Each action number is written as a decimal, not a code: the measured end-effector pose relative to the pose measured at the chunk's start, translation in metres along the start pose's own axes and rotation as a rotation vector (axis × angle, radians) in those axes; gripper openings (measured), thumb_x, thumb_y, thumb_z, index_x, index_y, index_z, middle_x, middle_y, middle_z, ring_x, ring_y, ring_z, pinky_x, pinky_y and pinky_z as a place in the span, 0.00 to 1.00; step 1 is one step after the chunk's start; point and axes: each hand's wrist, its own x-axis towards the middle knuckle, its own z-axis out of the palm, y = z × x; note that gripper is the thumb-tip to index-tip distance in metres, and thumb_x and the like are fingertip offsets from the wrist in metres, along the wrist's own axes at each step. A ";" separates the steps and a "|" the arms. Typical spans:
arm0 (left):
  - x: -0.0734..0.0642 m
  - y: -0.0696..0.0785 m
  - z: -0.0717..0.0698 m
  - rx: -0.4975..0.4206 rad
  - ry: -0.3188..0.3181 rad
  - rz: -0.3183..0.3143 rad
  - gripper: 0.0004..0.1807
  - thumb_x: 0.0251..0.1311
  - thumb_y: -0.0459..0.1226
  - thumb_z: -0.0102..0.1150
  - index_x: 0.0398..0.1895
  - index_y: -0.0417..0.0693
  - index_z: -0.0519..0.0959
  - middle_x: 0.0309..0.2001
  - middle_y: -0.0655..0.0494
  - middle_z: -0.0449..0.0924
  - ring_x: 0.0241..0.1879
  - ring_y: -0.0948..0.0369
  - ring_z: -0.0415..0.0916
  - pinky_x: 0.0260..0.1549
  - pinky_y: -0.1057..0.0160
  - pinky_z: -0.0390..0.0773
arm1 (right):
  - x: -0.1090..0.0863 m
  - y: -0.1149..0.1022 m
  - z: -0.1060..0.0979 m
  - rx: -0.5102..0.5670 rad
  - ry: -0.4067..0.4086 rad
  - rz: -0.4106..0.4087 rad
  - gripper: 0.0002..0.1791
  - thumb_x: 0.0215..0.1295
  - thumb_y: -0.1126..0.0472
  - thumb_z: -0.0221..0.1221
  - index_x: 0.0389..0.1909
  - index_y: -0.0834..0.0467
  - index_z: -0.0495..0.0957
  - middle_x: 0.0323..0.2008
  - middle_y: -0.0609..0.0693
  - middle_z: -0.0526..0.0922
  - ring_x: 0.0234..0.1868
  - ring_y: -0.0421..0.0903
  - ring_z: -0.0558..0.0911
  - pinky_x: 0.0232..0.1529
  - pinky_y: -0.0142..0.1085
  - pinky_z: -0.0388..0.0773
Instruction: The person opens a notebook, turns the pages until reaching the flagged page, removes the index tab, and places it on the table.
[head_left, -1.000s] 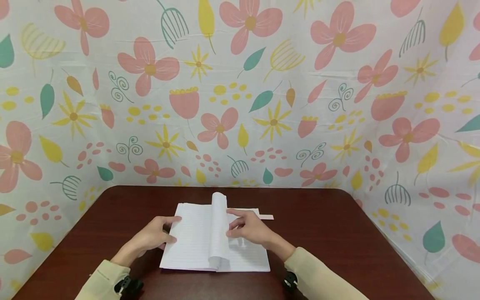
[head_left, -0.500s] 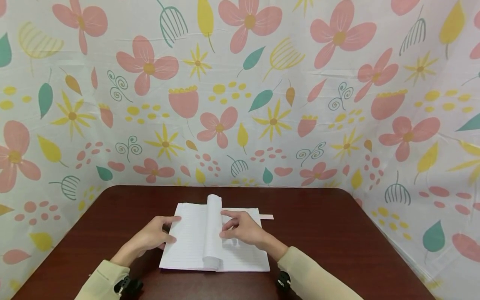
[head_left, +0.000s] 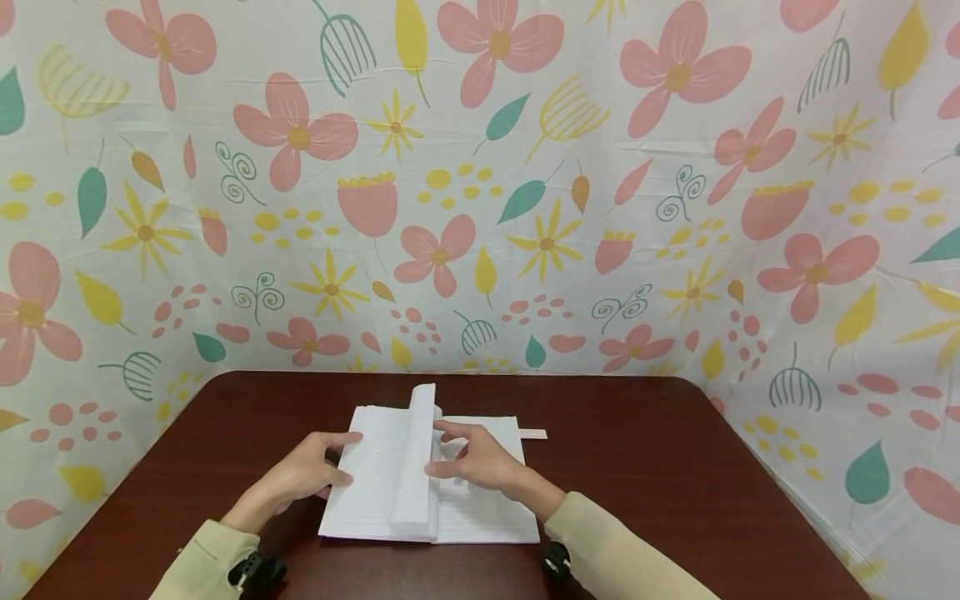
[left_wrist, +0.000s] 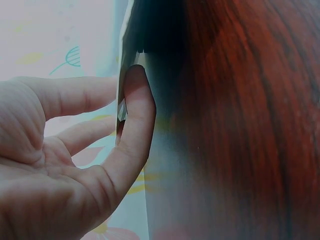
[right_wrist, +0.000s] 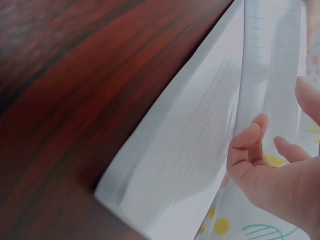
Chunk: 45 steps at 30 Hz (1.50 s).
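An open notebook (head_left: 487, 517) with white ruled pages lies on the table. My left hand (head_left: 307, 471) grips its left edge, thumb and index finger on top of the page; the left wrist view shows another finger (left_wrist: 137, 110) behind the edge. Near the middle, a lifted page (head_left: 412, 475) stands up from the spine and leans left. My right hand (head_left: 483, 458) touches the right side of this page with thumb and index finger held apart. In the right wrist view the other fingers (right_wrist: 245, 145) bend loosely above the right-hand page (right_wrist: 190, 135).
A pale strip (head_left: 534, 434) sticks out past the notebook's right edge. Dark reddish-brown wood makes up the table (head_left: 637, 467). Behind it hangs a floral cloth (head_left: 480, 208), and both wrists wear black devices.
My right hand has moved left, and the lifted page has gone from a curled roll to a straighter sheet leaning left. My left hand stays where it was.
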 end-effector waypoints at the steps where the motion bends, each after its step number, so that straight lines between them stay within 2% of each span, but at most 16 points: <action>1: 0.000 0.000 0.000 0.002 0.002 0.001 0.36 0.57 0.19 0.66 0.72 0.29 0.71 0.52 0.36 0.73 0.30 0.51 0.84 0.30 0.50 0.87 | 0.001 -0.001 0.001 -0.001 -0.004 0.003 0.39 0.63 0.56 0.75 0.74 0.55 0.74 0.63 0.59 0.79 0.35 0.47 0.80 0.35 0.38 0.78; 3: 0.000 0.000 0.000 0.009 0.004 0.006 0.36 0.57 0.19 0.66 0.72 0.29 0.72 0.52 0.36 0.73 0.31 0.51 0.84 0.30 0.50 0.87 | 0.002 -0.001 0.002 -0.005 -0.012 0.010 0.38 0.64 0.54 0.75 0.74 0.53 0.75 0.66 0.58 0.77 0.35 0.46 0.81 0.36 0.37 0.78; 7: 0.001 0.000 0.001 0.004 0.010 0.005 0.36 0.56 0.18 0.66 0.72 0.30 0.72 0.52 0.37 0.73 0.31 0.50 0.85 0.30 0.50 0.87 | 0.005 -0.003 0.005 -0.010 -0.029 0.013 0.36 0.65 0.53 0.74 0.73 0.54 0.76 0.71 0.58 0.74 0.28 0.43 0.78 0.33 0.35 0.74; 10: 0.001 0.000 0.001 0.001 0.005 0.017 0.36 0.56 0.18 0.65 0.72 0.29 0.71 0.54 0.34 0.73 0.32 0.50 0.85 0.30 0.50 0.87 | 0.006 -0.004 0.007 -0.023 -0.036 0.017 0.36 0.65 0.52 0.74 0.72 0.55 0.77 0.72 0.57 0.73 0.23 0.42 0.75 0.29 0.34 0.72; 15: 0.001 0.000 0.001 -0.010 -0.003 0.032 0.38 0.55 0.18 0.66 0.73 0.26 0.69 0.53 0.35 0.72 0.33 0.50 0.85 0.30 0.49 0.88 | 0.006 -0.004 0.009 -0.045 -0.032 0.016 0.35 0.62 0.56 0.75 0.70 0.57 0.79 0.71 0.57 0.73 0.22 0.41 0.73 0.27 0.33 0.72; 17: 0.001 0.000 0.001 -0.013 -0.002 0.030 0.38 0.55 0.19 0.66 0.73 0.25 0.69 0.51 0.36 0.72 0.33 0.50 0.85 0.29 0.49 0.88 | 0.006 -0.004 0.009 -0.057 -0.030 0.008 0.35 0.60 0.58 0.76 0.69 0.58 0.80 0.71 0.58 0.73 0.26 0.42 0.75 0.31 0.34 0.74; 21: 0.002 0.001 0.001 -0.007 0.005 0.026 0.38 0.55 0.20 0.66 0.73 0.26 0.69 0.50 0.37 0.73 0.33 0.51 0.84 0.29 0.49 0.88 | 0.006 -0.004 0.009 -0.094 -0.038 -0.012 0.35 0.57 0.62 0.77 0.66 0.62 0.80 0.71 0.61 0.73 0.44 0.48 0.81 0.45 0.39 0.80; 24: 0.002 0.001 0.001 -0.004 0.007 0.028 0.36 0.60 0.21 0.65 0.73 0.26 0.68 0.50 0.37 0.73 0.34 0.51 0.84 0.29 0.49 0.88 | 0.007 -0.004 0.010 -0.114 -0.050 -0.013 0.34 0.57 0.65 0.78 0.66 0.64 0.80 0.71 0.62 0.71 0.53 0.53 0.81 0.53 0.44 0.80; 30: 0.001 0.000 -0.001 0.003 0.016 0.010 0.27 0.73 0.28 0.57 0.73 0.28 0.69 0.56 0.37 0.78 0.40 0.51 0.84 0.32 0.48 0.87 | 0.007 -0.006 0.011 -0.114 -0.052 -0.021 0.35 0.56 0.68 0.77 0.66 0.66 0.80 0.72 0.62 0.70 0.53 0.55 0.82 0.52 0.43 0.81; 34: 0.001 0.000 -0.002 -0.003 0.020 -0.009 0.25 0.77 0.33 0.55 0.72 0.30 0.71 0.64 0.33 0.75 0.48 0.49 0.82 0.34 0.47 0.87 | 0.005 -0.008 0.011 -0.109 -0.049 -0.025 0.35 0.55 0.69 0.77 0.66 0.68 0.79 0.71 0.63 0.70 0.51 0.55 0.82 0.50 0.42 0.81; 39: 0.002 0.000 -0.002 0.000 0.025 -0.021 0.27 0.79 0.41 0.56 0.72 0.31 0.73 0.70 0.31 0.70 0.60 0.45 0.76 0.35 0.47 0.87 | 0.005 -0.009 0.011 -0.101 -0.049 -0.023 0.36 0.54 0.70 0.77 0.66 0.69 0.79 0.71 0.64 0.70 0.50 0.55 0.82 0.49 0.43 0.81; 42: 0.002 -0.001 -0.002 -0.006 0.030 -0.026 0.30 0.80 0.45 0.55 0.72 0.30 0.72 0.67 0.33 0.74 0.57 0.46 0.78 0.35 0.48 0.87 | 0.006 -0.008 0.012 -0.097 -0.051 -0.023 0.36 0.54 0.70 0.77 0.66 0.69 0.79 0.71 0.63 0.70 0.50 0.55 0.82 0.49 0.43 0.81; 45: 0.002 -0.002 -0.002 -0.033 0.034 -0.036 0.33 0.81 0.47 0.53 0.73 0.26 0.69 0.58 0.37 0.80 0.47 0.50 0.82 0.34 0.48 0.87 | 0.007 -0.008 0.012 -0.096 -0.056 -0.022 0.36 0.55 0.70 0.77 0.66 0.69 0.78 0.71 0.64 0.69 0.51 0.55 0.81 0.50 0.43 0.81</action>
